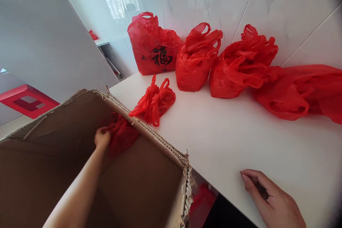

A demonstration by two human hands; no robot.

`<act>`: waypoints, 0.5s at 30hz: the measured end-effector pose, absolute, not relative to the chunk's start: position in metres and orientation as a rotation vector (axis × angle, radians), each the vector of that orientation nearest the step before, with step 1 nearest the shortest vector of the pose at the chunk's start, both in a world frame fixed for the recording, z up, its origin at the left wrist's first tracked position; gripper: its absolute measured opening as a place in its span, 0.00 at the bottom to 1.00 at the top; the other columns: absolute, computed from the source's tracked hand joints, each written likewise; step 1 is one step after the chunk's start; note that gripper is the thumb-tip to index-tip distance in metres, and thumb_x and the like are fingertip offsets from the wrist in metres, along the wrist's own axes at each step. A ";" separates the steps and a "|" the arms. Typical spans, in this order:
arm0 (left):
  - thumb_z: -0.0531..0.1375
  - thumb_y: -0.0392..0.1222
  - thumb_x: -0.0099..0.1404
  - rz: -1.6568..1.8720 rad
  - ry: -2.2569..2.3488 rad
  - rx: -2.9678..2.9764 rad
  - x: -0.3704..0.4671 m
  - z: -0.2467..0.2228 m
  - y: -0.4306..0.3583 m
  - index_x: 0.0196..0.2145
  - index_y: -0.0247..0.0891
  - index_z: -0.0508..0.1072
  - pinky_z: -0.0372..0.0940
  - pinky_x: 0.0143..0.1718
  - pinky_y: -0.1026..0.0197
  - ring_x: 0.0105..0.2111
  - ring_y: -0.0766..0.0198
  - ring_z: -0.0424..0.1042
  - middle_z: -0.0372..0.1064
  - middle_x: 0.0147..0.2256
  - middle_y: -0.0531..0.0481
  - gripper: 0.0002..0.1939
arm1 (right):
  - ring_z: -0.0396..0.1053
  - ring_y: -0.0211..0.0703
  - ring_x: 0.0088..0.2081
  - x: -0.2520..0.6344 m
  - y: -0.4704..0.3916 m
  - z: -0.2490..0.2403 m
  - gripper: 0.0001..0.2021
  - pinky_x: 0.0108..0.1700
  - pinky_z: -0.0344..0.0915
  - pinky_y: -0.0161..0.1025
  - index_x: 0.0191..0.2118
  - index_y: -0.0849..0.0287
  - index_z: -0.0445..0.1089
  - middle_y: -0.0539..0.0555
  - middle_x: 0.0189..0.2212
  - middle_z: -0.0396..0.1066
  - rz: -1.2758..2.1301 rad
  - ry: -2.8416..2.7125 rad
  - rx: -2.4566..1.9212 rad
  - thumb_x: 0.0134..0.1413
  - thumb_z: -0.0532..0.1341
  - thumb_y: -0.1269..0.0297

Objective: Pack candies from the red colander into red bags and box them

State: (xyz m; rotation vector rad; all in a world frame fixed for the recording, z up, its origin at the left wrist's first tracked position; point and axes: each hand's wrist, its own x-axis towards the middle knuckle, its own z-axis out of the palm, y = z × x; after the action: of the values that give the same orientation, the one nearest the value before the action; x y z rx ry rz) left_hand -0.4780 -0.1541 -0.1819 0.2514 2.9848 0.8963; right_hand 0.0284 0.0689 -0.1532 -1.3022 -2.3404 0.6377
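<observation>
Glossy marble-veined wall tiles backed a smooth white counter (pixel 227 139). At eight o'clock, the left hand (pixel 102 137) reached into a ragged corrugated cardboard box (pixel 149 185), fingers closed on a crinkly red plastic bag (pixel 123 133). At five o'clock, the right hand (pixel 272 201) rested loosely curled on the counter; four stuffed red bags (pixel 197 57) lined the wall at twelve.

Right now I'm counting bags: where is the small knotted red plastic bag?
The small knotted red plastic bag lies on the white counter, just right of the cardboard box, before the lettered bag.
</observation>
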 end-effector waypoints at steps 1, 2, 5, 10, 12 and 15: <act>0.58 0.46 0.67 0.967 3.053 0.221 -0.480 -0.170 -0.149 0.53 0.36 0.68 0.69 0.45 0.48 0.46 0.55 0.71 0.67 0.51 0.43 0.19 | 0.76 0.41 0.31 0.028 0.069 -0.153 0.18 0.30 0.72 0.31 0.36 0.49 0.73 0.48 0.34 0.78 0.633 -2.345 -1.301 0.56 0.53 0.43; 0.58 0.46 0.67 1.053 3.119 0.217 -0.482 -0.157 -0.141 0.53 0.35 0.67 0.68 0.45 0.48 0.46 0.55 0.71 0.67 0.50 0.43 0.19 | 0.76 0.41 0.31 0.028 0.069 -0.154 0.18 0.30 0.72 0.31 0.36 0.49 0.73 0.48 0.34 0.78 0.629 -2.348 -1.299 0.57 0.53 0.43; 0.51 0.42 0.71 1.269 3.227 0.490 -0.473 -0.108 -0.104 0.55 0.33 0.63 0.66 0.48 0.53 0.46 0.60 0.69 0.67 0.49 0.42 0.17 | 0.76 0.42 0.32 0.029 0.070 -0.154 0.18 0.30 0.72 0.31 0.36 0.49 0.73 0.49 0.34 0.78 0.633 -2.358 -1.286 0.57 0.53 0.43; 0.61 0.49 0.62 1.110 3.123 1.250 -0.422 -0.052 -0.023 0.40 0.43 0.75 0.54 0.57 0.51 0.51 0.55 0.64 0.68 0.46 0.49 0.12 | 0.76 0.41 0.30 0.031 0.073 -0.156 0.17 0.28 0.71 0.31 0.37 0.50 0.74 0.49 0.33 0.78 0.681 -2.378 -1.263 0.56 0.55 0.44; 0.65 0.53 0.56 0.788 3.036 1.442 -0.405 -0.048 0.004 0.33 0.39 0.78 0.48 0.57 0.40 0.54 0.41 0.59 0.67 0.46 0.41 0.15 | 0.75 0.41 0.29 0.031 0.073 -0.155 0.17 0.27 0.71 0.31 0.37 0.50 0.73 0.49 0.33 0.78 0.716 -2.369 -1.258 0.57 0.55 0.45; 0.69 0.49 0.49 0.726 2.901 1.423 -0.394 -0.052 0.031 0.27 0.35 0.77 0.43 0.56 0.33 0.56 0.32 0.54 0.67 0.47 0.35 0.14 | 0.74 0.40 0.27 0.030 0.071 -0.153 0.17 0.26 0.70 0.31 0.37 0.51 0.73 0.49 0.31 0.77 0.747 -2.342 -1.234 0.58 0.55 0.45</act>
State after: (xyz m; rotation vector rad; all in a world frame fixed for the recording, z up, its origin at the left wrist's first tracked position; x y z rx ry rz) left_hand -0.3939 0.0308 -0.0516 1.4234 2.9007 0.7264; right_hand 0.0300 0.0706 -0.1528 -1.2342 -2.3418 0.7469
